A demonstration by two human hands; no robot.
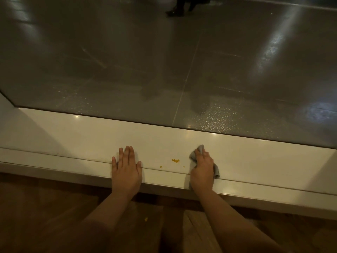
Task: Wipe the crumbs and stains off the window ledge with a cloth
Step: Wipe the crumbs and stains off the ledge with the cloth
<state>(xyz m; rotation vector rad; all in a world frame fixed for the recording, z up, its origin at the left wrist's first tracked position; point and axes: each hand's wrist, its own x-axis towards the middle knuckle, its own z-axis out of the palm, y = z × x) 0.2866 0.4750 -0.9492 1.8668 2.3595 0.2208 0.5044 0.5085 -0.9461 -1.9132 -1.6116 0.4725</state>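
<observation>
The fingers [205, 154] of the right hand [202, 168] were curled tight around a grey cloth [199, 149], which sat on the white window ledge [73, 136], over to the right. The fingers [127, 154] of the left hand [126, 168] lay straight and close together, flat on the ledge. Between the two hands were little orange crumbs [175, 160], just left of the cloth and not touching it, and one more crumb [145, 219] lay on the near wood floor [54, 216].
</observation>
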